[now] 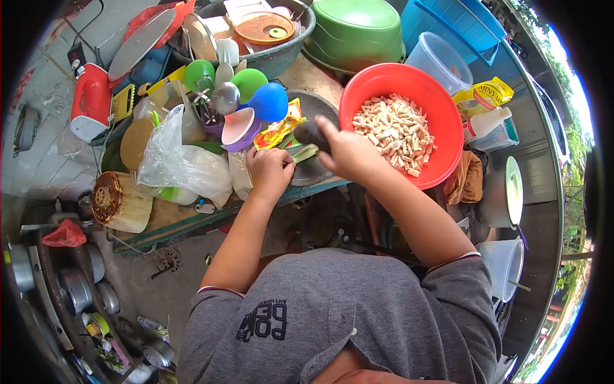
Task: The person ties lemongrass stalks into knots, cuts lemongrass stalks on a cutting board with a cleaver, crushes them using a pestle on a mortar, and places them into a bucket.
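Observation:
My right hand (350, 153) is closed around a dark, thick pestle (311, 134), held just above a shallow grey stone mortar (313, 171). At the mortar's left edge, the curled fingers of my left hand (271, 171) grip pale green stalks (304, 153) whose ends lie across the stone. A yellow and red packet (281, 125) sits right behind that hand, partly over the mortar. Close to my right forearm stands a red basin (455, 118) holding many short, pale cut pieces (395, 131).
Left of the mortar are a clear plastic bag (167, 157), ladles and spoons (225, 98) and a red hand mixer (91, 99). A green basin (355, 29), a clear tub (440, 59) and a yellow pouch (489, 93) stand behind. Pots (75, 288) sit on a lower-left rack.

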The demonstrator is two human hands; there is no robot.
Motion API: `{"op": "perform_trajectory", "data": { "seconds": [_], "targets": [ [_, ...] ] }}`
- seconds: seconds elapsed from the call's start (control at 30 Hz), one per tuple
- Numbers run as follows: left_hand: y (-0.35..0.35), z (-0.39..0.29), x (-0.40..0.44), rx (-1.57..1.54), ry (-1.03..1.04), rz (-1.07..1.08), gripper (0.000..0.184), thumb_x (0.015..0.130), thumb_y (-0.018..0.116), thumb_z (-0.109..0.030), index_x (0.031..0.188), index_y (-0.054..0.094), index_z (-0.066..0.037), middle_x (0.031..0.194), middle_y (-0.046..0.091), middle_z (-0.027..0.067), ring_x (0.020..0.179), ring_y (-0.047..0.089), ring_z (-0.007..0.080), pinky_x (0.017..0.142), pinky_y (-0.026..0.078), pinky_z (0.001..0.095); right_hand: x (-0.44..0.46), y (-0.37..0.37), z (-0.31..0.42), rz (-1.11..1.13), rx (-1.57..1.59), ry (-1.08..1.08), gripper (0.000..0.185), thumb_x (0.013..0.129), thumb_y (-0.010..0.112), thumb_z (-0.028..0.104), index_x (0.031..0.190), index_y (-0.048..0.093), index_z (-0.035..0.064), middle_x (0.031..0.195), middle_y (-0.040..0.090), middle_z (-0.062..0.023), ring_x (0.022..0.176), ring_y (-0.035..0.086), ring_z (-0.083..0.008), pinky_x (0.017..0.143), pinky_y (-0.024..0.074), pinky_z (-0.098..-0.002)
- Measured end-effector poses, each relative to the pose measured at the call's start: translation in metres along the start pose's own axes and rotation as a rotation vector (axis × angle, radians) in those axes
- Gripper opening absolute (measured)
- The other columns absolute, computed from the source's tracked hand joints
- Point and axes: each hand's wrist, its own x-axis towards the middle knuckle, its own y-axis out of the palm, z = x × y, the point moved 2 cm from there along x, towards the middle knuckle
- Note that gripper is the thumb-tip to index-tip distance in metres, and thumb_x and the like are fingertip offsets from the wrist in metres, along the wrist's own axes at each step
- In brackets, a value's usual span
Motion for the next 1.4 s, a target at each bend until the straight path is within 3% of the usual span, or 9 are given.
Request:
{"op": "perform_trajectory", "data": {
  "seconds": [0.17, 0.3, 0.43, 0.5, 0.57, 0.63, 0.7, 1.0, 1.4],
  "targets": [
    [-0.001, -0.001, 0.002, 0.032, 0.008, -0.002, 0.006, 0.066, 0.07, -0.016, 0.064, 0.066, -0.013, 0.073, 0.066, 0.0019, 0.083, 0.061, 0.0229, 0.095, 0.034, 0.0424, 0.015, 0.01, -0.012, 0.171, -0.039, -0.089, 0.065, 0.079, 0.063, 0.028, 0.134, 0.037, 0.0054, 0.081, 0.064, -0.0247, 0.077, 0.063, -0.0412, 0.071, 0.0496, -0.0487],
    [0.0, 0.001, 0.0, 0.019, -0.003, 0.009, 0.005, 0.066, 0.07, -0.016, 0.066, 0.066, -0.013, 0.073, 0.066, 0.002, 0.083, 0.061, 0.0232, 0.094, 0.034, 0.0428, 0.002, -0.017, 0.004, -0.098, 0.031, 0.025, 0.065, 0.08, 0.063, 0.027, 0.135, 0.036, 0.0058, 0.078, 0.064, -0.0241, 0.075, 0.063, -0.04, 0.069, 0.0503, -0.0469],
    [-0.005, -0.007, 0.009, 0.056, 0.044, 0.013, 0.007, 0.067, 0.071, -0.017, 0.064, 0.066, -0.013, 0.07, 0.066, 0.0036, 0.082, 0.061, 0.0241, 0.091, 0.037, 0.0413, 0.0, 0.014, -0.017, 0.107, -0.079, 0.082, 0.067, 0.081, 0.062, 0.03, 0.137, 0.034, 0.0062, 0.082, 0.064, -0.0258, 0.079, 0.064, -0.0397, 0.072, 0.05, -0.0472],
    [-0.009, -0.009, 0.008, 0.113, 0.004, 0.17, 0.01, 0.067, 0.072, -0.017, 0.071, 0.065, -0.011, 0.084, 0.066, 0.0069, 0.09, 0.059, 0.0258, 0.087, 0.041, 0.0394, 0.004, 0.012, -0.031, 0.067, 0.093, 0.083, 0.069, 0.081, 0.063, 0.034, 0.137, 0.034, 0.0066, 0.087, 0.064, -0.0269, 0.085, 0.063, -0.0403, 0.077, 0.0491, -0.0469],
    [-0.007, -0.016, 0.012, 0.097, 0.035, 0.135, 0.016, 0.066, 0.073, -0.016, 0.078, 0.064, -0.01, 0.093, 0.063, 0.0091, 0.094, 0.058, 0.0276, 0.087, 0.043, 0.0395, -0.007, 0.002, -0.036, 0.057, 0.186, 0.169, 0.069, 0.081, 0.063, 0.034, 0.137, 0.035, 0.0051, 0.099, 0.063, -0.0266, 0.091, 0.063, -0.0393, 0.082, 0.0484, -0.045],
    [0.0, -0.02, 0.013, 0.074, 0.056, 0.12, 0.024, 0.066, 0.073, -0.016, 0.086, 0.063, -0.008, 0.102, 0.061, 0.0113, 0.099, 0.056, 0.0293, 0.087, 0.044, 0.0396, -0.029, 0.002, -0.043, -0.254, 0.486, 0.14, 0.069, 0.082, 0.062, 0.038, 0.137, 0.035, 0.0054, 0.103, 0.063, -0.0259, 0.095, 0.063, -0.0375, 0.085, 0.0478, -0.0425],
    [0.01, -0.022, 0.019, 0.133, 0.138, 0.039, 0.04, 0.066, 0.074, -0.014, 0.101, 0.056, -0.006, 0.113, 0.054, 0.0139, 0.104, 0.053, 0.032, 0.089, 0.044, 0.0414, -0.058, 0.0, -0.042, -0.22, 0.634, 0.159, 0.07, 0.083, 0.064, 0.036, 0.137, 0.033, 0.0047, 0.111, 0.06, -0.0255, 0.103, 0.061, -0.0356, 0.088, 0.0465, -0.0394],
    [0.03, -0.022, 0.038, 0.324, 0.115, 0.207, 0.049, 0.068, 0.062, -0.01, 0.114, 0.051, -0.001, 0.106, 0.058, 0.0205, 0.096, 0.057, 0.0395, 0.084, 0.047, 0.0473, -0.195, 0.018, -0.043, -0.101, 0.671, 0.273, 0.073, 0.083, 0.064, 0.034, 0.14, 0.027, 0.008, 0.11, 0.059, -0.027, 0.094, 0.061, -0.0404, 0.081, 0.0487, -0.0436],
    [0.049, -0.015, 0.043, 0.443, 0.133, 0.24, 0.028, 0.07, 0.057, -0.006, 0.095, 0.053, 0.005, 0.097, 0.056, 0.0247, 0.091, 0.055, 0.0427, 0.083, 0.044, 0.0488, -0.381, 0.012, -0.165, -0.785, 0.182, 0.805, 0.066, 0.081, 0.067, 0.027, 0.136, 0.036, 0.0093, 0.116, 0.057, -0.0235, 0.104, 0.055, -0.0412, 0.086, 0.0457, -0.0439]
  ]
}}
